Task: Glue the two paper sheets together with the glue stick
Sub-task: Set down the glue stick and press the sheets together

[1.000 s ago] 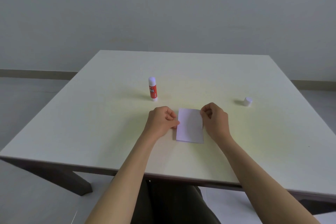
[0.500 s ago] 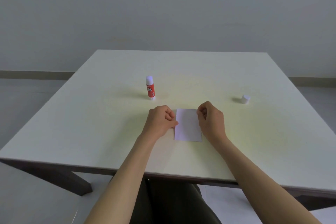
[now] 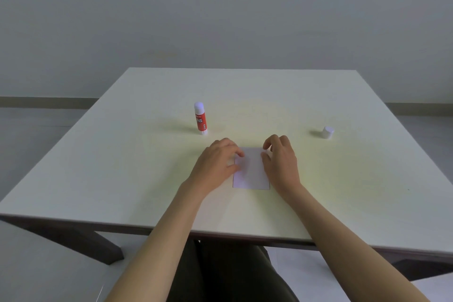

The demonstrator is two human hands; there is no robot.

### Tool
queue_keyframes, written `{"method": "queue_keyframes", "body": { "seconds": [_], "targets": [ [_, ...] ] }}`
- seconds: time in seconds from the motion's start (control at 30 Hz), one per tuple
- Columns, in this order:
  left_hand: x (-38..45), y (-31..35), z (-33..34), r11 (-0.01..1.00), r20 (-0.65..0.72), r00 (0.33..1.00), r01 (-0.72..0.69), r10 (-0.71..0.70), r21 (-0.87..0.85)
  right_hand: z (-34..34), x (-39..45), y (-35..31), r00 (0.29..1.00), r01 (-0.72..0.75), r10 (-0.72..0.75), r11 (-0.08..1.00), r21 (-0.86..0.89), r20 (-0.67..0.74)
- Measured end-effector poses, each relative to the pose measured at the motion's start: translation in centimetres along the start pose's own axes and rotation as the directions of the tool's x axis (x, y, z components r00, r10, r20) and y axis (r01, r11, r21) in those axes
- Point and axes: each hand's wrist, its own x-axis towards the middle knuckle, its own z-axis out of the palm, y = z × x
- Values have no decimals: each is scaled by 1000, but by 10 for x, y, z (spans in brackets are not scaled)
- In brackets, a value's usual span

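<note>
A small white paper (image 3: 251, 174) lies flat on the pale table (image 3: 122, 154), near its front edge. Only one sheet outline shows; I cannot tell whether a second lies under it. My left hand (image 3: 217, 163) rests on the paper's left edge, fingers curled down onto it. On the paper's upper right edge sits my right hand (image 3: 279, 157), fingertips pressing down. Behind my left hand stands the red and white glue stick (image 3: 201, 119), upright and uncapped. Its white cap (image 3: 327, 132) lies apart at the right.
The table's front edge runs just below my forearms. A grey wall stands behind the table. My dark trousers show under the front edge.
Both hands have loosened from fists to fingers pressing on the paper's upper edges. The paper, glue stick and cap have stayed in place.
</note>
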Motion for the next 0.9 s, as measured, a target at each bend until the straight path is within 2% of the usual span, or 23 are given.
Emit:
{"method": "queue_keyframes", "body": {
  "seconds": [0.07, 0.23, 0.3, 0.37, 0.5, 0.7, 0.9],
  "targets": [
    [1, -8, -4, 996, 99, 994, -59, 51, 73, 0, -1, 0, 1000, -3, 3, 1000, -23, 6],
    [0, -22, -8, 976, 269, 963, -82, 25, 202, -2, -1, -2, 999, 9, -4, 995, -102, 46],
    [-2, -23, -7, 974, 304, 952, -87, 20, 208, -7, -10, -2, 993, 100, -81, 963, -249, 87],
    [-4, -24, -6, 980, 318, 948, -75, 14, 182, -14, -31, -3, 970, 244, -206, 870, -429, 133],
    [-6, -29, -3, 981, 324, 946, -84, 24, 173, -28, -85, -4, 945, 311, -317, 809, -499, 77],
    [-3, -32, -3, 972, 327, 944, -111, 38, 206, -30, -86, -14, 964, 266, -226, 777, -570, 141],
    [-3, -29, -2, 980, 316, 948, -95, 36, 173, -11, -47, -13, 967, 188, -80, 863, -468, 240]
  ]
}}
